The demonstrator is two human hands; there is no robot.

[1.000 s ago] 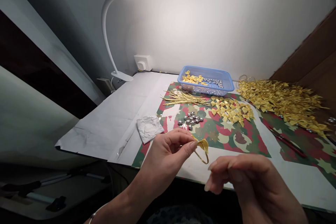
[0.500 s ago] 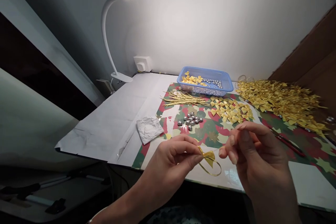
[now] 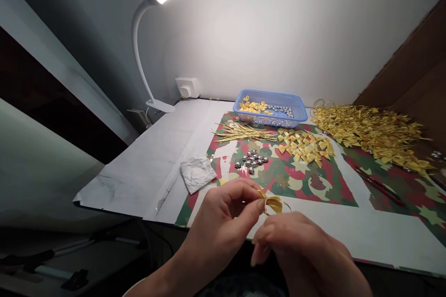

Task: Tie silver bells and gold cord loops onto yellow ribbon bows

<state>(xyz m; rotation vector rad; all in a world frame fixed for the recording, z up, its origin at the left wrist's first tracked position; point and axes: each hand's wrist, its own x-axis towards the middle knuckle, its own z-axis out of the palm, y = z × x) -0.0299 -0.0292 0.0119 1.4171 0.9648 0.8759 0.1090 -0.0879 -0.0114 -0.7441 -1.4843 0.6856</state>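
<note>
Between the thumb and fingertips of my left hand [image 3: 226, 216] is a gold ribbon bow [image 3: 274, 203], just above the table's front edge. A thin gold cord runs from the bow in a curve to the right, partly covered by my other hand. My right hand [image 3: 299, 241] is right below and beside the bow, back of the hand up, fingers curled together and pointing left. Its fingertips are partly hidden and a little blurred, so what they grip does not show. Beyond the hands lie several silver jingle bells [image 3: 254, 161] in a small pile.
Gold cords [image 3: 244, 132] lie bundled beside rows of gold bows [image 3: 306, 145]. Behind stands a blue basket [image 3: 289, 123] with bows and bells. A large heap of gold bows [image 3: 376, 134] and scissors [image 3: 379, 185] lie right. A crumpled white paper [image 3: 198, 174] and a lamp [image 3: 137, 46] are left.
My right hand has moved left and down, turning from palm side to back up, and now covers part of the cord loop. My left hand keeps the bow, shifted slightly left.
</note>
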